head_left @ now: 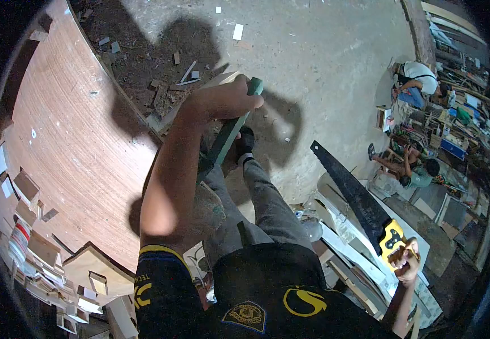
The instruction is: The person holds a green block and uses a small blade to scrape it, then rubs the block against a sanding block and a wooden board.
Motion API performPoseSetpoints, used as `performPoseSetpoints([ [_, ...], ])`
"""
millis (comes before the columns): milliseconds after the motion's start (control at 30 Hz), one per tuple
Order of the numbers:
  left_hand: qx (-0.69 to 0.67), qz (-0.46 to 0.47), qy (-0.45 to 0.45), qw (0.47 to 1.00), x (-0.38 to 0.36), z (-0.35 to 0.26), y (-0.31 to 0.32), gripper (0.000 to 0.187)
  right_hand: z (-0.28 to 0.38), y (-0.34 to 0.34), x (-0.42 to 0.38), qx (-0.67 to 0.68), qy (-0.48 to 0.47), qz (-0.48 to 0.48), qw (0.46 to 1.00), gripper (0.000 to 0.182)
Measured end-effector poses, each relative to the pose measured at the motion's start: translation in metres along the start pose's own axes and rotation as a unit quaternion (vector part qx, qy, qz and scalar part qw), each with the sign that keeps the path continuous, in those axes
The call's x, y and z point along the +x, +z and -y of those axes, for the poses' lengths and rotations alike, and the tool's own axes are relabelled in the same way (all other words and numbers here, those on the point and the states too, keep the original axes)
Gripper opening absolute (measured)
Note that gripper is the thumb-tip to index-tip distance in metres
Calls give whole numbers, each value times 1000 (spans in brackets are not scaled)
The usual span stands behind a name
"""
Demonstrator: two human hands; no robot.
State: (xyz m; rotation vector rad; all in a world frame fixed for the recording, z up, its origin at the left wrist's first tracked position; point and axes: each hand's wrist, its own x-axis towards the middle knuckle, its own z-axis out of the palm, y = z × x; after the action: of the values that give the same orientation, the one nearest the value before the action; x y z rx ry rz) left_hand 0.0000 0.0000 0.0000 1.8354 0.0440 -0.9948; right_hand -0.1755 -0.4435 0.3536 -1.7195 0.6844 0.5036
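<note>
My left hand is closed round the upper end of a long green bar, which slants down toward my legs; its lower part is partly hidden by my forearm. Off to the lower right, my right hand grips the yellow and black handle of a handsaw. The toothed blade points up and to the left, with its tip well apart from the green bar.
A large wooden panel fills the left, with small wooden pieces below it. Scraps lie on the concrete floor. Two people sit or crouch at the right near piled materials. Boards lie beneath the saw.
</note>
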Motion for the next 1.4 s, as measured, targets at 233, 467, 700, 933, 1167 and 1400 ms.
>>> performPoseSetpoints([
  [233,-288,152,70,943,8,7,2,28,-12,8,9,-13,31,-42,999,17],
  [467,-401,121,-13,908,-17,-8,-3,37,-22,13,17,-26,48,-50,997,13],
  [700,-255,73,101,959,-7,-4,5,50,-26,17,28,-41,59,-69,995,14],
  [933,-34,-54,156,986,-11,-17,2,91,-22,26,37,-61,69,-59,994,9],
  [1167,37,-154,173,972,-5,-25,25,75,-22,31,47,-66,69,-48,994,11],
  [1400,-88,-35,174,980,-10,-21,4,65,-25,26,53,-74,83,-67,992,12],
])
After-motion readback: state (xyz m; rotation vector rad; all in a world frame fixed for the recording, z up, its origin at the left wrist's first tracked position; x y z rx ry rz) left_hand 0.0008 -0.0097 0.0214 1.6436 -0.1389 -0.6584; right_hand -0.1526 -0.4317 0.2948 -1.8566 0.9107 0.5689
